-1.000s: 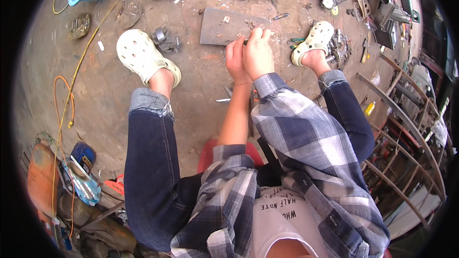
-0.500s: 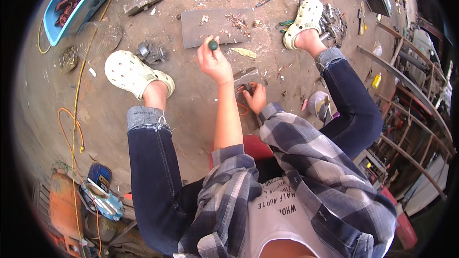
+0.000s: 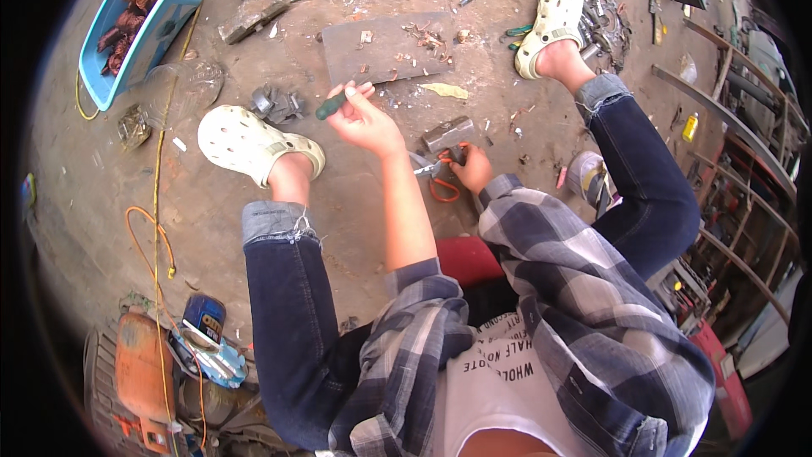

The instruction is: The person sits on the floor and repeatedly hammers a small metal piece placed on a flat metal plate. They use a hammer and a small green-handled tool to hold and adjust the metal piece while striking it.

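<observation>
My left hand (image 3: 362, 121) is closed on a green-handled tool (image 3: 330, 107) beside the lower left edge of a flat metal plate (image 3: 379, 47), which carries small copper-coloured scraps and debris. My right hand (image 3: 469, 165) is lower and to the right, its fingers wrapped round the dark handle of a hammer (image 3: 447, 134) lying on the floor. Scissors with orange handles (image 3: 444, 190) lie under and just left of that hand. A pale yellow scrap (image 3: 444, 90) lies between the plate and the hammer.
My clog-covered feet flank the plate. A blue tub (image 3: 114, 80) of copper windings stands top left, near a second hammer (image 3: 254, 15) and a yellow hose (image 3: 156, 195). Metal parts (image 3: 605, 30) lie by my right foot. A rusty metal frame (image 3: 727, 144) runs along the right, an orange tank (image 3: 142, 364) lower left.
My hands were together over the plate's front edge; they have separated. My left hand moved left with the green-handled tool, while my right moved down onto the hammer. The view has shifted.
</observation>
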### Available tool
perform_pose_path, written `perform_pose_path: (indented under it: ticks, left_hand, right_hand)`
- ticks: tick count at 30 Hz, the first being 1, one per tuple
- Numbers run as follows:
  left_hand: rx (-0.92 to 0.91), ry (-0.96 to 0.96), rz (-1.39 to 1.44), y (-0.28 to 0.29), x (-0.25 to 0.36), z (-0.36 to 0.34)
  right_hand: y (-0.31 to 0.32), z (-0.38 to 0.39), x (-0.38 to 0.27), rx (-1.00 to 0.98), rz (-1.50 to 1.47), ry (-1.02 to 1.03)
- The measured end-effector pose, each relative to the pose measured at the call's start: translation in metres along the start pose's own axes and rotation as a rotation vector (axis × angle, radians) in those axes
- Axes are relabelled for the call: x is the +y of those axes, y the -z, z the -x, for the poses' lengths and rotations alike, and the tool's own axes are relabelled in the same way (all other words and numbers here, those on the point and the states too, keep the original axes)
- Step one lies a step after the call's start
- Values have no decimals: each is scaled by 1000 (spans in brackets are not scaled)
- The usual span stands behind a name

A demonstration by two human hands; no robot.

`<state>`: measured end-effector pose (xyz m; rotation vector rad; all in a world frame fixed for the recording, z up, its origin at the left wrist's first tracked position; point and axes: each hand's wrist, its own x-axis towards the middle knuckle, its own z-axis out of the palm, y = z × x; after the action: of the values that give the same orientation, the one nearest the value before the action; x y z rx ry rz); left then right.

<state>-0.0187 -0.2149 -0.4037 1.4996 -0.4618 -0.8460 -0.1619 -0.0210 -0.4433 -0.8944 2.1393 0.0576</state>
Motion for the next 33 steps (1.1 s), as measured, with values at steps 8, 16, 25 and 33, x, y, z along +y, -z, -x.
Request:
perform_pose_path:
  ticks: [8, 16, 25, 33]
  left_hand:
    - [49, -33, 36, -3, 0, -4]
    - [44, 3, 48, -4, -9, -4]
    - [40, -15, 26, -3, -8, -5]
    - [-23, -37, -45, -5, -8, -5]
  right_hand:
    - [10, -8, -2, -100, 99, -53]
    - [7, -13, 2, -140, 73, -29]
    - [9, -13, -3, -156, 94, -37]
    - [8, -7, -2, -57, 82, 55]
